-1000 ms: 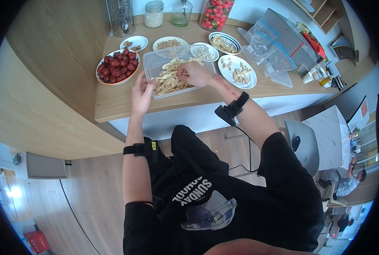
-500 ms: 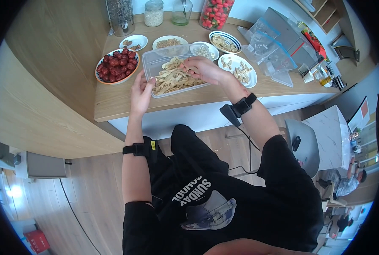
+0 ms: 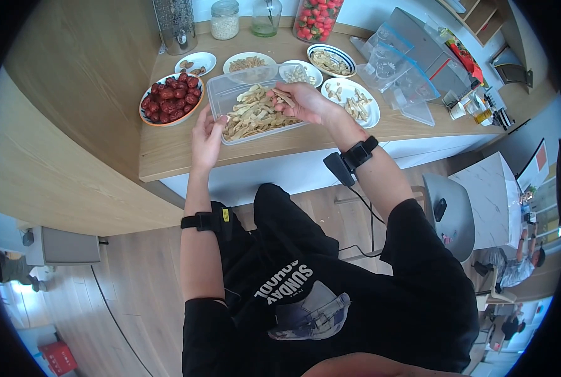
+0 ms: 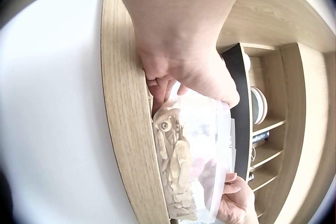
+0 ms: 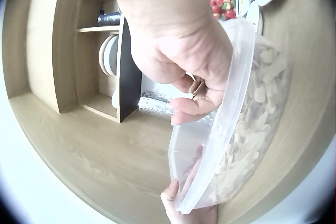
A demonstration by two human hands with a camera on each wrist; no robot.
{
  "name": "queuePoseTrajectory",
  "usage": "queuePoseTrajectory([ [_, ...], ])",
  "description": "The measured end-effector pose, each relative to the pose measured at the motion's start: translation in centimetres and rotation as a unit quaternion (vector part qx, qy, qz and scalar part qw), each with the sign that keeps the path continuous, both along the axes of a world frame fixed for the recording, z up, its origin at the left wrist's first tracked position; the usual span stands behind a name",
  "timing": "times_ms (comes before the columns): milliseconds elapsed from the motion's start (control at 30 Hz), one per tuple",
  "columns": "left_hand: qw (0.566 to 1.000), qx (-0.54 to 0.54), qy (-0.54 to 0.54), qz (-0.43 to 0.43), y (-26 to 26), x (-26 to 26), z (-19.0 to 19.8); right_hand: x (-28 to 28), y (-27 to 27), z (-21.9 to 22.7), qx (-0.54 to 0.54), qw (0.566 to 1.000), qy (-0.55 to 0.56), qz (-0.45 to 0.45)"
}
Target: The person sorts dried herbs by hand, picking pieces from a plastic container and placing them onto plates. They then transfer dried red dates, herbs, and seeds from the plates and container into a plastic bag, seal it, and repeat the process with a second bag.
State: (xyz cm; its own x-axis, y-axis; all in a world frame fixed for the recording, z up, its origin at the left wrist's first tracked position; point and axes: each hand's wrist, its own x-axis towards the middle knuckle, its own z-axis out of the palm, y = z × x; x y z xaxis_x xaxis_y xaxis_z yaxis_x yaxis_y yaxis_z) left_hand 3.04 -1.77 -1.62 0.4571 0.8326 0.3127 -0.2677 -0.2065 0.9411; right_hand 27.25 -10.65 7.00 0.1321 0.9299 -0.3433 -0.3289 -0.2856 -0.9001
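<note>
A clear plastic container (image 3: pixel 222 94) holds a heap of pale dried slices (image 3: pixel 253 118) and stands near the counter's front edge. My left hand (image 3: pixel 206 141) grips its left end, thumb over the rim and fingers around the outside. Over the container's right part is my right hand (image 3: pixel 310 103), fingers curled around a few dried slices (image 5: pixel 197 87), which show between thumb and fingers in the right wrist view. The slices inside show through the container's wall (image 4: pixel 207 145) in the left wrist view.
A bowl of red dates (image 3: pixel 172 99) stands left of the container. Behind and to the right are small plates, including one with pale pieces (image 3: pixel 368 119), and a striped bowl (image 3: pixel 332 61). Glass jars (image 3: pixel 224 20) line the back; clear zip bags (image 3: pixel 398 72) stand at right.
My right hand has lifted from the heap and shifted right, now with slices in its fingers. The left hand keeps its grip on the container's end.
</note>
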Motion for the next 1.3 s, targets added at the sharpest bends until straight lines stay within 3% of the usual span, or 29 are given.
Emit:
queuePoseTrajectory([
  [267,1.0,-0.002,0.01,0.007,-0.1,0.0,0.1,-0.3,-0.4,1.0,0.038,0.996,0.087,-0.004],
  [567,1.0,0.005,0.015,0.006,0.0,-0.1,0.0,1.8,-4.0,3.6,0.072,0.995,-0.028,0.064],
  [700,1.0,0.006,0.012,0.005,0.2,-0.1,-0.3,5.9,-5.9,4.4,0.133,0.986,-0.096,-0.025],
  [767,1.0,0.004,0.014,0.005,0.1,-0.1,-0.1,8.4,-6.6,4.0,0.117,0.971,-0.148,-0.147],
  [900,1.0,0.004,0.019,0.004,-0.1,-0.3,0.1,13.3,-7.9,1.0,0.101,0.961,-0.119,-0.23],
  [1033,1.0,0.003,0.011,0.0,0.0,-0.2,0.1,17.0,-8.7,-2.1,0.047,0.954,-0.179,-0.236],
  [1100,1.0,0.012,0.017,0.001,0.1,-0.2,0.0,17.9,-8.8,-2.8,-0.018,0.911,-0.346,-0.223],
  [1133,1.0,0.012,0.018,0.001,0.1,-0.2,-0.1,18.3,-8.8,-3.2,-0.018,0.911,-0.345,-0.224],
  [1233,1.0,0.012,0.019,0.002,0.1,-0.2,-0.1,15.4,-8.5,-1.9,0.037,0.897,-0.349,-0.269],
  [1300,1.0,0.016,0.024,0.008,0.1,-0.3,-0.1,11.9,-7.9,-0.9,0.134,0.899,-0.32,-0.268],
])
